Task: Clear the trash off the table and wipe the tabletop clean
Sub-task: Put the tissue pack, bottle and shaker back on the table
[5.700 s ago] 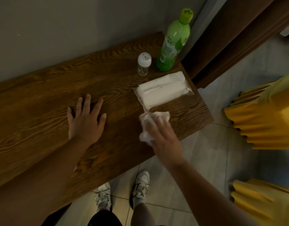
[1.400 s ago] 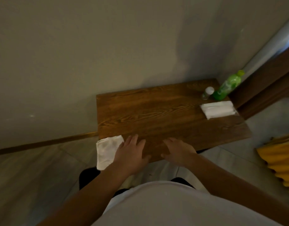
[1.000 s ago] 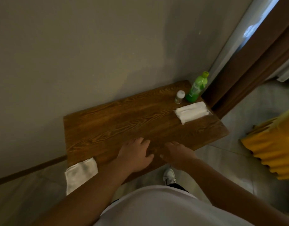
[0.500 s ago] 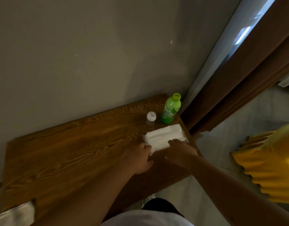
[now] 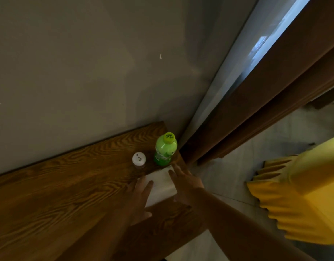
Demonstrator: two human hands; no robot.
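Observation:
A white pack of tissues lies near the right end of the brown wooden table. My left hand rests flat at the pack's left edge, fingers spread. My right hand lies across the pack's right side, fingers stretched towards the bottle. Both hands cover part of the pack, and neither has closed around it. Behind the pack stand a green bottle with a yellow-green cap and a small clear shaker with a white perforated lid.
A grey wall runs along the table's far edge. Brown curtains hang past the table's right end, beside a pale strip of window. Yellow pleated fabric is at the right, over a pale tiled floor.
Both hands slid right along the table from its front edge onto the tissue pack. The view swung right and closer, and the white cloth at the table's left end left the frame.

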